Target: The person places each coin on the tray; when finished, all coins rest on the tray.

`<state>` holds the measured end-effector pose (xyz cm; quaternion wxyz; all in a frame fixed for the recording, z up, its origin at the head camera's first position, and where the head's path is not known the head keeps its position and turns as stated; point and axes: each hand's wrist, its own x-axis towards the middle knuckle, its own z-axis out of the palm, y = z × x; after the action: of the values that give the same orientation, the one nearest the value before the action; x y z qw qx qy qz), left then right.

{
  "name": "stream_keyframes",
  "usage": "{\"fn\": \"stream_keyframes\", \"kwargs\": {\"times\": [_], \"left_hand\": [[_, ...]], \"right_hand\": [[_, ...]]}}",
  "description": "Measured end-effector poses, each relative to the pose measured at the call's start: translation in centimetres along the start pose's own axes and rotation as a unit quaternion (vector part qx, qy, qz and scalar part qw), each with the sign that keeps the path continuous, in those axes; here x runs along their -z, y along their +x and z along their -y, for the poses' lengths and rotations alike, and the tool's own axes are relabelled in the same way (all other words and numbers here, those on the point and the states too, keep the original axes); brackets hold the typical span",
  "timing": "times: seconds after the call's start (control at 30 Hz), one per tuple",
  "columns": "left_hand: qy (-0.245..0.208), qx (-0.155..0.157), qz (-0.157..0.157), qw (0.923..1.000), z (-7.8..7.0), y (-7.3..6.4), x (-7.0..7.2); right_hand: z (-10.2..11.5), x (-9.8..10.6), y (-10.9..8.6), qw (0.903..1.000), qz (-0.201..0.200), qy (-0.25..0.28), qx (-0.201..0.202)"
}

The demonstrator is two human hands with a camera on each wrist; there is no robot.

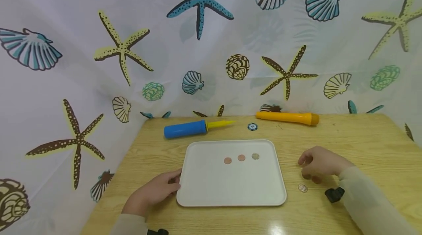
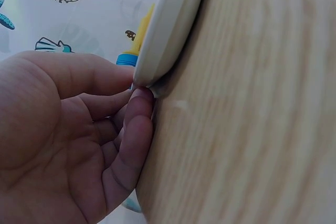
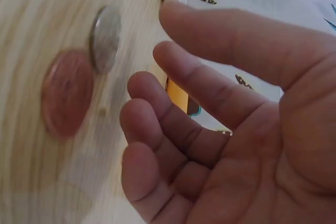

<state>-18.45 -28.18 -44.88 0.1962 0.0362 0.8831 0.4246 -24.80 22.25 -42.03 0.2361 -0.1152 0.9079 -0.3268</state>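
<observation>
Nearest my head feed, cream sleeves (image 1: 369, 194) reach in over the pale wood-grain bench (image 1: 372, 140). I see the left hand (image 1: 156, 191) pinching the left rim of a white, rounded rectangular tray (image 1: 211, 187) between thumb and fingertips. To the tray's right, a round silver-coloured coin (image 1: 302, 187) and a round copper-coloured coin (image 1: 316, 179) lie near each other on the bench. Just above them I have the right hand (image 1: 321, 161), its fingers loosely curved, its thumb apart and its grasp empty; my right wrist feed shows the coins clear of the fingertips. In the tray's far half sit two copper-coloured coins (image 1: 241, 157) and, at the row's right end, a dull silvery coin (image 1: 255, 156). Beyond it lie a blue-and-yellow cylindrical pump (image 1: 186, 129), a blue-and-white round chip (image 1: 252, 127) and an orange tapered tube (image 1: 283, 117), before a white curtain printed with starfish and shells (image 1: 211, 55).
</observation>
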Motion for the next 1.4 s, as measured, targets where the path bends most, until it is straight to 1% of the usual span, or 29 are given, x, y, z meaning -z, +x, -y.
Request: {"fn": "stream_keyframes", "kwargs": {"times": [0.1, 0.23, 0.37, 0.47, 0.7, 0.8, 0.93, 1.0, 1.17, 1.4], "left_hand": [[0.000, -0.001, 0.000, 1.0000, 0.2, 0.0, 0.0], [0.001, -0.001, -0.003, 1.0000, 0.2, -0.1, 0.0], [-0.002, -0.001, -0.002, 1.0000, 0.2, -0.1, 0.0], [-0.004, -0.002, 0.000, 1.0000, 0.2, -0.1, 0.0], [0.006, -0.002, -0.006, 1.0000, 0.2, 0.1, 0.1], [0.002, 0.004, -0.007, 1.0000, 0.1, 0.0, 0.0], [0.003, 0.006, -0.004, 1.0000, 0.3, -0.1, 0.0], [0.005, 0.006, -0.003, 1.0000, 0.3, -0.1, 0.1], [0.006, 0.011, -0.005, 0.9999, 0.4, -0.1, 0.1], [0.000, 0.002, -0.004, 1.0000, 0.3, 0.0, 0.1]], "right_hand": [[-0.6, 0.1, -0.4, 0.9999, 0.009, -0.007, 0.012], [-1.1, 0.0, -0.6, 0.9993, 0.021, 0.001, 0.032], [-1.4, -0.4, -0.5, 0.9993, 0.015, 0.011, 0.033], [-1.5, -0.6, -0.4, 0.9994, 0.008, 0.007, 0.032], [-1.5, -0.7, -0.1, 0.9994, 0.007, 0.003, 0.034], [-1.5, -0.8, 0.0, 0.9997, 0.004, -0.007, 0.025], [-1.5, -0.8, 0.1, 0.9995, -0.006, -0.032, -0.003], [-1.5, -0.8, 0.0, 0.9991, -0.008, -0.040, -0.011], [-1.3, -0.9, -0.1, 0.9992, -0.005, -0.037, -0.014], [-1.4, -0.9, 0.1, 0.9991, 0.006, -0.042, -0.008]]}}
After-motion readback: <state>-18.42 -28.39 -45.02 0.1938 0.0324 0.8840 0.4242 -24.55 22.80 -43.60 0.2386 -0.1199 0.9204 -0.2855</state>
